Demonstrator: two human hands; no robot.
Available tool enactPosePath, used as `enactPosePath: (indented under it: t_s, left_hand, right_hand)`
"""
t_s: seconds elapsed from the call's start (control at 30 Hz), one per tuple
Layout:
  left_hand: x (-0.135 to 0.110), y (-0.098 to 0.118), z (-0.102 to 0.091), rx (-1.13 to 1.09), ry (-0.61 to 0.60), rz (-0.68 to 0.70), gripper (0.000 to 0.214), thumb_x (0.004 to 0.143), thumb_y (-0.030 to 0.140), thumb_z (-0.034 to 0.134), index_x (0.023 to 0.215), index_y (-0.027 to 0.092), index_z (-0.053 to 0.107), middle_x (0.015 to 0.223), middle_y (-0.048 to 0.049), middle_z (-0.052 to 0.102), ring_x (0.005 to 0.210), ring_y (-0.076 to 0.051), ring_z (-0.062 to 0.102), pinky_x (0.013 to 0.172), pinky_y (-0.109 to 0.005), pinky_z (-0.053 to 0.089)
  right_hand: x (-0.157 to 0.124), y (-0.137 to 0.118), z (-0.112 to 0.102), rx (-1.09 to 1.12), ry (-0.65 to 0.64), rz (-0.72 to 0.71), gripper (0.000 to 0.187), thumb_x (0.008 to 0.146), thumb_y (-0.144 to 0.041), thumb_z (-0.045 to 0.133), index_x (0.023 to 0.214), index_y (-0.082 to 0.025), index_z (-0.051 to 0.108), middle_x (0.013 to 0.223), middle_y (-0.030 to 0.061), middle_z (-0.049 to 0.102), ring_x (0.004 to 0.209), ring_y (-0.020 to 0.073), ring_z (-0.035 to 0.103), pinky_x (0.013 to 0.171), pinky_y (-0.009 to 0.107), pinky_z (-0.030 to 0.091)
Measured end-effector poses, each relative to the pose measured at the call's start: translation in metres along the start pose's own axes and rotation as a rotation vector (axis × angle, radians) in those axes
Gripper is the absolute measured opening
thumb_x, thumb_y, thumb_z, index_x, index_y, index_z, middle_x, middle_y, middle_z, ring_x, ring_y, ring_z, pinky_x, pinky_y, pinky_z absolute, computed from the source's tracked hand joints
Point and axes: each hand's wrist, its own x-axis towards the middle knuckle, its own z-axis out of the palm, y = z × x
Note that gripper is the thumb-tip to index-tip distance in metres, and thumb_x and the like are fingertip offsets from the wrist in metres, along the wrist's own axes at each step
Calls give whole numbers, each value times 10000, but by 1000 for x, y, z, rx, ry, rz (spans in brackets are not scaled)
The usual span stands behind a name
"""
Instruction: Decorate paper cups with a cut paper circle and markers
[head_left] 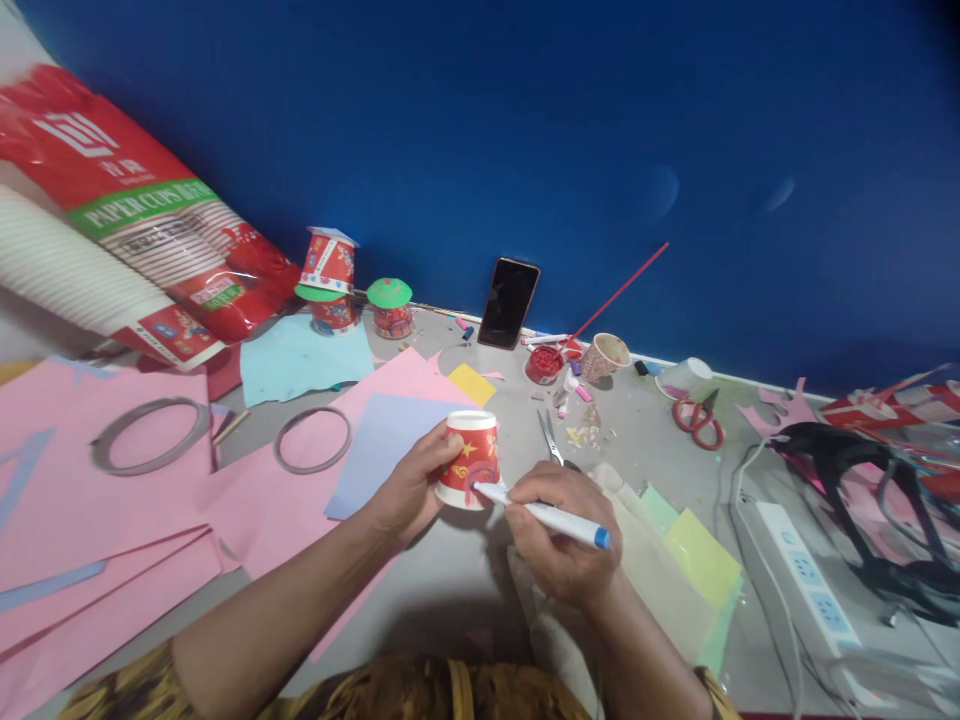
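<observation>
In my left hand is a red paper cup with a white rim and base and a yellow star on its side. My fingers wrap its left side, some hidden behind it. My right hand grips a white marker pen with a blue end. The pen's tip meets the cup's lower wall, where a pinkish-red arched outline shows. Just behind my right hand lie metal scissors, their handles partly hidden. Blue paper lies on pink paper behind my left hand.
Decorated cups with green tops stand at the back left, near a bag of paper cups. A phone leans on the blue wall. Red-handled scissors, a power strip and a black frame-like object lie to the right.
</observation>
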Motion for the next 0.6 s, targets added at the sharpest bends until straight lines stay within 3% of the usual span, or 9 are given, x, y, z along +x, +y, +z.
enactPosePath:
  t_s: [0.27, 0.6]
  left_hand:
    - [0, -1, 0, 4, 11, -3, 426, 768, 352, 921, 1109, 135, 785, 932, -81, 793, 822, -204, 730, 794, -304, 597]
    - [1, 0, 1, 25, -7, 3, 408, 777, 361, 916, 1087, 133, 780, 910, -76, 779, 793, -193, 720, 749, -285, 590]
  right_hand:
    - [2, 2, -7, -95, 26, 18, 130, 915, -125, 636, 854, -232, 676, 669, 5, 749, 562, 172, 722, 555, 282, 565]
    - [1, 3, 0, -5, -28, -27, 128, 924, -124, 632, 890, -235, 685, 667, -1, 754, 553, 164, 712, 551, 274, 562]
